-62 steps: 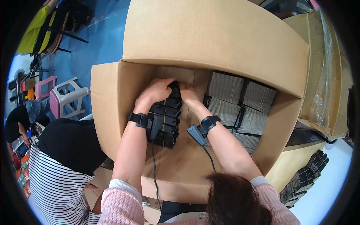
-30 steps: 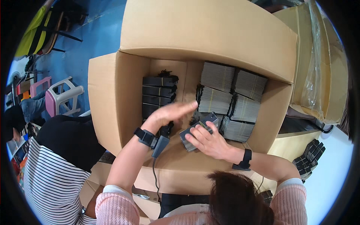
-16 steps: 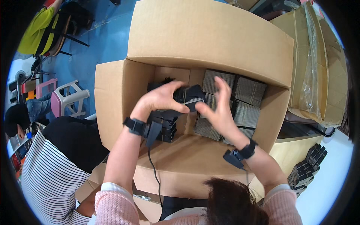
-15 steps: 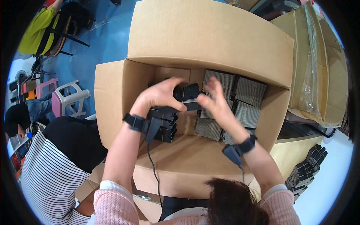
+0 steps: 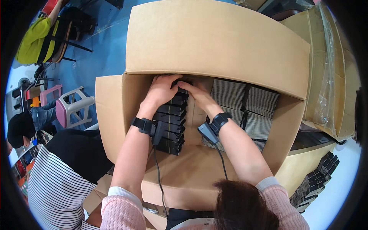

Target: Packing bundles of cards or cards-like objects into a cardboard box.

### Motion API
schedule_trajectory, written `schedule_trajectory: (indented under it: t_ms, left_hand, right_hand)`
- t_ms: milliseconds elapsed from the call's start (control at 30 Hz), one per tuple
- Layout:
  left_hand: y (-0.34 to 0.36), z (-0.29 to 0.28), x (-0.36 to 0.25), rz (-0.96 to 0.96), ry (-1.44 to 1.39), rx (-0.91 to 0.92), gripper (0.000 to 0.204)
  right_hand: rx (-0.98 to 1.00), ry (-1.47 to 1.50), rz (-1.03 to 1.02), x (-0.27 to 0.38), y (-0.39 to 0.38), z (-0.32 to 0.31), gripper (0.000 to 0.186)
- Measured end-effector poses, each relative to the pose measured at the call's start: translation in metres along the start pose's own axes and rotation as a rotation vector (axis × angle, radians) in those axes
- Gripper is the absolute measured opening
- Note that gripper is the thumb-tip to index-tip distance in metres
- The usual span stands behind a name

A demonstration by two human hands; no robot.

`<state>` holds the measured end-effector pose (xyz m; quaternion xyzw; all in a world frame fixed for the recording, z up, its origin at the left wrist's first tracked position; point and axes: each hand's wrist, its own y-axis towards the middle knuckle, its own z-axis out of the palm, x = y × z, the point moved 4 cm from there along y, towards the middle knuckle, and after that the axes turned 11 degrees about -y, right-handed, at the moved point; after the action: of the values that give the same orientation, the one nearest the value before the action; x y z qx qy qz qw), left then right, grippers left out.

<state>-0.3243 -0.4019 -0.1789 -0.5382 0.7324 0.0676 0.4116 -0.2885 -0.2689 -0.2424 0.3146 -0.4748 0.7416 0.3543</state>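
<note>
An open cardboard box [image 5: 214, 38] surrounds both hands. My left hand [image 5: 164, 89] and my right hand [image 5: 195, 92] grip a black bundle [image 5: 176, 83] at the far end of a row of black banded bundles [image 5: 169, 120] along the box's left side; my fingertips are partly hidden. On the right inside the box lie several banded stacks with grey edges [image 5: 258, 105]. Each wrist wears a black strap with a small cabled device [image 5: 208, 133].
At left are a person in a striped top [image 5: 57, 188], a bent person in a black top [image 5: 21, 128], a person in yellow-green [image 5: 32, 44], and plastic stools [image 5: 65, 111]. A folded carton [image 5: 331, 76] and piled black bundles [image 5: 316, 178] stand at right.
Both hands have carried the black bundle from mid-box to the far end of the left row, closing round it. Half a second ago my right hand was spread beside it.
</note>
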Motion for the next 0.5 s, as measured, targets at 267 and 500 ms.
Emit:
schedule_trajectory:
  t_ms: [267,500]
  left_hand:
    - [-0.008,0.029,0.037,-0.358,0.181,0.019,0.029]
    - [-0.015,0.037,0.041,-0.170,0.290,-0.106,0.040]
  right_hand:
    - [-0.065,-0.504,0.238,-0.021,0.002,0.010,0.102]
    - [-0.212,-0.643,0.057,-0.001,-0.072,-0.019,0.043]
